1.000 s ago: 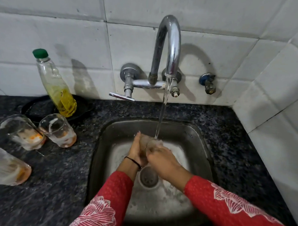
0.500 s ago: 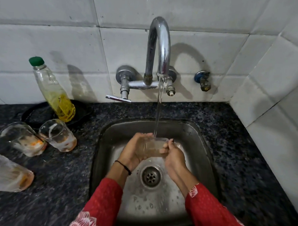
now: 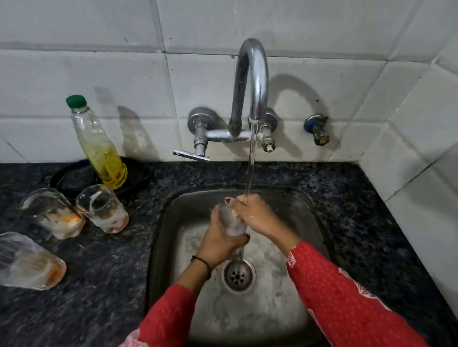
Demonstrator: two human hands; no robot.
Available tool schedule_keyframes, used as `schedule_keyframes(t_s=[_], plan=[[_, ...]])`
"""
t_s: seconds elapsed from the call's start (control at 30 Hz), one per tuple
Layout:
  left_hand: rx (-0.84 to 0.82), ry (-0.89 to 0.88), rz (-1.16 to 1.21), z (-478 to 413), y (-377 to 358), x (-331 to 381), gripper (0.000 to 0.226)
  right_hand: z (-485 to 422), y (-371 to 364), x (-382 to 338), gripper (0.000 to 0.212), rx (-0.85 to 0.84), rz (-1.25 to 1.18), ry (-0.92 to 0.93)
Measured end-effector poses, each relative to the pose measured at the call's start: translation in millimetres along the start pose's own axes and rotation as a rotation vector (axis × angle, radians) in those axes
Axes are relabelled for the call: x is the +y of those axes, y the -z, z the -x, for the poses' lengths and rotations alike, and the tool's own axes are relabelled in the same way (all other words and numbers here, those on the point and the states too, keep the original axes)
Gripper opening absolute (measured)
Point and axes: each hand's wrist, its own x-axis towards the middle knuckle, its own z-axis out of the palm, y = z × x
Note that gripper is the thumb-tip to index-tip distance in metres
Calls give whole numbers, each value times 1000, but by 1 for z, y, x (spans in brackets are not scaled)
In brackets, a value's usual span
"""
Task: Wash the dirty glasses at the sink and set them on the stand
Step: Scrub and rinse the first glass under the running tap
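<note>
Over the steel sink (image 3: 307, 224) I hold a clear glass (image 3: 232, 222) under the water running from the chrome tap (image 3: 250, 87). My left hand (image 3: 219, 238) wraps around the glass from the left and below. My right hand (image 3: 257, 216) covers its top on the right, and the stream lands on those fingers. Three dirty glasses with orange residue stand on the dark counter to the left: one (image 3: 54, 213), a second (image 3: 103, 208) beside it, and a third (image 3: 22, 261) nearest me. No stand is in view.
A soap bottle (image 3: 98, 144) with a green cap and yellow liquid stands in a black dish (image 3: 73, 177) at the back left. The tap lever (image 3: 190, 155) sticks out to the left. A small valve (image 3: 317, 128) sits on the tiled wall. White tiled wall closes the right side.
My right hand has moved from the side of the glass onto its top, under the stream. The glass now sits more upright in my left hand. The camera has tilted slightly.
</note>
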Motion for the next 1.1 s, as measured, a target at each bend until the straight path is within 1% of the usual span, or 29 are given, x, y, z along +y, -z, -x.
schedule_keyframes(t_s=[0.03, 0.07, 0.1, 0.17, 0.2, 0.23, 0.27, 0.3, 0.37, 0.4, 0.43, 0.47, 0.53, 0.57, 0.6, 0.63, 0.67, 0.7, 0.73, 0.77, 0.8, 0.83, 0.9, 0.97, 1.0, 1.03, 1.07, 1.1], plan=[[18, -44, -37, -1, -2, -2, 92, -1, 1, 1, 37, 1, -18, 15], [-28, -58, 36, -2, -1, -3, 89, 0, 2, 0, 35, 14, -102, 18], [-121, -31, 198, 1, 3, 2, 80, 1, 4, 1, 34, 37, -242, 10], [-337, 112, 566, 10, 9, 15, 56, 4, 9, 1, 31, 57, -623, -40], [-409, 165, 654, 13, 12, 18, 50, 6, 11, 2, 28, 52, -734, -63], [-434, 185, 655, 15, 13, 21, 46, 9, 12, 3, 27, 46, -728, -76], [-391, 180, 549, 15, 10, 20, 45, 10, 12, 4, 28, 37, -620, -78], [-315, 143, 345, 14, 6, 19, 51, 11, 11, 4, 29, 25, -458, -66], [-118, 11, -160, 9, -3, 15, 81, 10, 9, 4, 32, 24, -140, -23], [-55, -40, -300, 6, -6, 10, 93, 9, 9, 3, 33, 38, -75, -8], [-41, -57, -286, 4, -6, 6, 96, 9, 8, 3, 32, 52, -87, 1], [-87, -36, -143, 2, -4, 5, 90, 8, 8, 4, 29, 65, -183, -3], [-278, 77, 317, 6, 3, 15, 63, 8, 10, 6, 22, 78, -509, -56], [-383, 160, 538, 9, 7, 18, 51, 8, 12, 7, 24, 72, -658, -82], [-453, 215, 651, 12, 10, 22, 44, 7, 13, 7, 29, 64, -720, -96], [-460, 242, 656, 13, 10, 24, 39, 8, 13, 7, 33, 51, -668, -93], [-401, 238, 513, 12, 6, 21, 39, 9, 12, 5, 36, 38, -524, -84], [-289, 187, 274, 11, 1, 19, 48, 9, 11, 4, 37, 28, -333, -70], [-188, 115, 4, 9, -2, 17, 65, 9, 10, 2, 39, 15, -156, -49], [-106, 45, -199, 7, -5, 13, 81, 10, 9, 1, 40, 8, -60, -28], [-74, 1, -253, 5, -5, 10, 85, 9, 8, 2, 39, 11, -57, -26], [-75, -11, -162, 5, -3, 10, 78, 9, 7, 3, 37, 37, -118, -35], [-243, 40, 190, 12, 2, 17, 54, 9, 7, 8, 30, 102, -359, -78], [-397, 189, 592, 19, 9, 21, 46, 11, 9, 9, 30, 109, -630, -91], [-424, 236, 671, 20, 10, 20, 43, 13, 10, 8, 33, 101, -648, -81], [-404, 246, 643, 19, 7, 18, 40, 12, 10, 9, 35, 90, -560, -66], [-328, 201, 468, 17, 4, 15, 42, 11, 9, 9, 36, 77, -416, -56], [-233, 113, 192, 14, 1, 12, 53, 9, 8, 10, 35, 61, -269, -50]])
